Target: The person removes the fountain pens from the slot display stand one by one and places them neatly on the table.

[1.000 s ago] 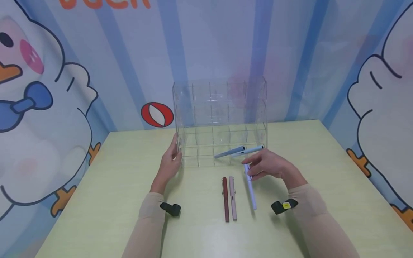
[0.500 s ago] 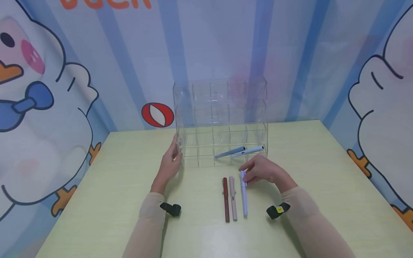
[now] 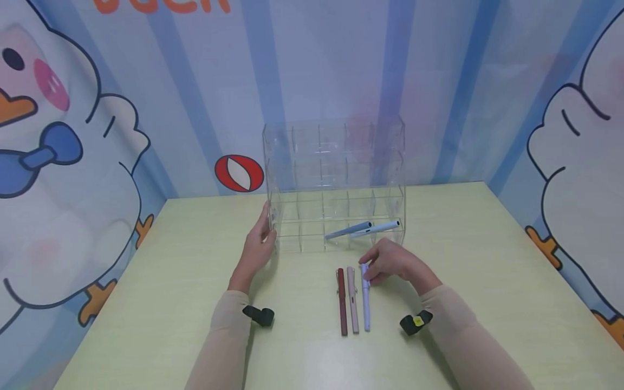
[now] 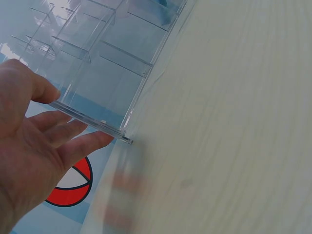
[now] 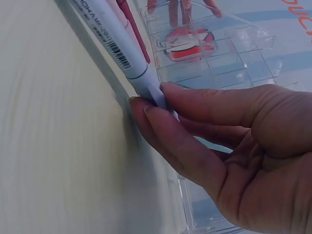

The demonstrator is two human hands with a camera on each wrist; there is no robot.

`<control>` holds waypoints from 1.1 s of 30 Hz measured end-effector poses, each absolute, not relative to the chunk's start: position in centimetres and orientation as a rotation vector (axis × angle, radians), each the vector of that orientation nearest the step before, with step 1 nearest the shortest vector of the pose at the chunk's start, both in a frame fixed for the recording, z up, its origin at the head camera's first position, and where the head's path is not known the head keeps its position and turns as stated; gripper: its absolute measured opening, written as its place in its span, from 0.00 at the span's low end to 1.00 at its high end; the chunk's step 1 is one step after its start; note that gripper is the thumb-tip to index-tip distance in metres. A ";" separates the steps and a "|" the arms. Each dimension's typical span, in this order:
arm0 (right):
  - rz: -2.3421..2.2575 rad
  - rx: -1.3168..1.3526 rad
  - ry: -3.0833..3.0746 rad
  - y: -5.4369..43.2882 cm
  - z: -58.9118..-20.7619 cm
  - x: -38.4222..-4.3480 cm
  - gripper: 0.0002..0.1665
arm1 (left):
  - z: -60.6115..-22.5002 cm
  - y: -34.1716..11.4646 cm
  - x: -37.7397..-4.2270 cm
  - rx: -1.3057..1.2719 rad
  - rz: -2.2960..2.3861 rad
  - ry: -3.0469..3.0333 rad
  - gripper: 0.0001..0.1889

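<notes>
I see the right hand (image 3: 394,262) pinching the lavender pen (image 3: 366,304) (its barcode (image 5: 119,55) faces my wrist camera) just beside the pink pen (image 3: 353,300). The left hand (image 3: 255,251) grips the clear compartment rack (image 3: 335,189).

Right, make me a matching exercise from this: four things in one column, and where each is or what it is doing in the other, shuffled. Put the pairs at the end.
Column one
1. Dark red pen
2. Lavender pen
3. Light blue pen
4. Left hand

Column two
A. Gripping one side of the clear rack
B. Slanted at the rack's lowest row
C. Leftmost of three pens in front of the rack
D. Pinched by the right hand

Pairs: 1-C, 2-D, 3-B, 4-A
</notes>
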State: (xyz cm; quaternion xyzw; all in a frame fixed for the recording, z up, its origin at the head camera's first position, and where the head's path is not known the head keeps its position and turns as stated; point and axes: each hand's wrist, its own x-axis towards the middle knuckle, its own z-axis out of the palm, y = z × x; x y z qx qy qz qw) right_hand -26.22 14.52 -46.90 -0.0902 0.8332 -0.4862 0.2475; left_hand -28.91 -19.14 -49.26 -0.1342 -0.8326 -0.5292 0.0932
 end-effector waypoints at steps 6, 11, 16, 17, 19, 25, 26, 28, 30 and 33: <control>-1.281 -0.233 2.315 14.2 -46.9 -26.1 0.23 | -49.2 -19.1 -28.9 -0.397 -1.572 -2.471 0.39; -1.238 -0.242 2.376 13.9 -46.8 -25.8 0.22 | -49.1 -19.1 -28.8 -0.389 -1.574 -2.473 0.39; -1.181 -0.241 2.422 13.6 -46.9 -25.6 0.21 | -49.0 -19.0 -28.8 -0.375 -1.572 -2.485 0.38; -1.174 -0.235 2.425 13.6 -46.9 -25.6 0.21 | -49.1 -19.0 -28.8 -0.375 -1.572 -2.485 0.38; -1.164 -0.229 2.433 13.5 -47.0 -25.5 0.20 | -49.1 -19.0 -28.8 -0.377 -1.574 -2.485 0.38; -1.142 -0.236 2.441 13.4 -47.3 -25.5 0.20 | -49.2 -19.0 -28.9 -0.379 -1.569 -2.481 0.38; -1.136 -0.239 2.441 13.3 -47.3 -25.5 0.20 | -49.2 -19.0 -28.9 -0.379 -1.568 -2.480 0.38; -1.130 -0.236 2.438 13.3 -47.2 -25.5 0.20 | -49.2 -19.0 -28.9 -0.378 -1.566 -2.480 0.38; -1.121 -0.236 2.437 13.3 -47.2 -25.4 0.20 | -49.2 -19.0 -28.9 -0.377 -1.566 -2.479 0.39; -1.113 -0.237 2.435 13.4 -47.1 -25.4 0.20 | -49.2 -19.0 -28.9 -0.379 -1.565 -2.478 0.39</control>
